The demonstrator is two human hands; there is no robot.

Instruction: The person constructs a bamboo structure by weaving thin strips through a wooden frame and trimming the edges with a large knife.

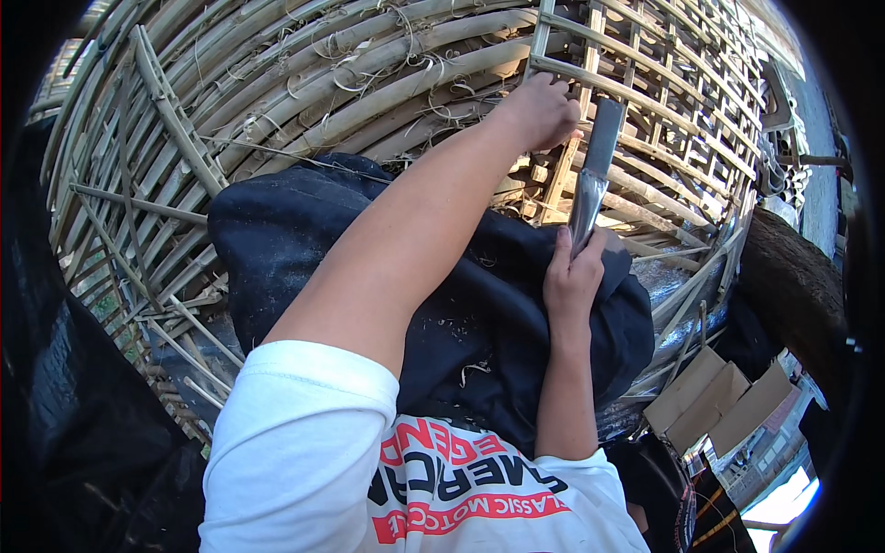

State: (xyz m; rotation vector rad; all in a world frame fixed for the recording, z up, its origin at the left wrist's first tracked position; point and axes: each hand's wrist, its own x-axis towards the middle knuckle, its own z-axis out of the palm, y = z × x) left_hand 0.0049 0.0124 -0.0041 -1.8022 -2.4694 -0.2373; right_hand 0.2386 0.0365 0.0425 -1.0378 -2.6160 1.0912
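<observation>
At the far left, from where I stand, a dark sheet [74,387] hangs down in folds, and beside it long bamboo poles [369,97] sweep across in bowed rows, with a few thinner sticks crossing over them at angles. Thin, curly shavings [346,60] are caught all over the poles. A black cloth [489,304] is spread over the person's lap, dusted with pale specks and carrying one curled shaving in its folds. The person's white shirt [295,433] fills the near side, its short sleeve ending above the left elbow. The left arm reaches well forward, and the left hand [544,112] is at the near-left corner of a slatted bamboo lattice [645,101], fingers curled in tightly; I can't tell whether they pinch a slat or anything else. Just to the right of that hand, and apart from it, is a knife [599,152], standing out past the cloth's far edge in front of the lattice, its broad, dark grey end pointing away from the person and its shiny, narrower part toward them. The right hand [576,267] grasps that near end, thumb laid along it, above the cloth. Farther right, a cardboard box [710,401] sits tilted with its flaps spread, below a thick brown log [793,286].
</observation>
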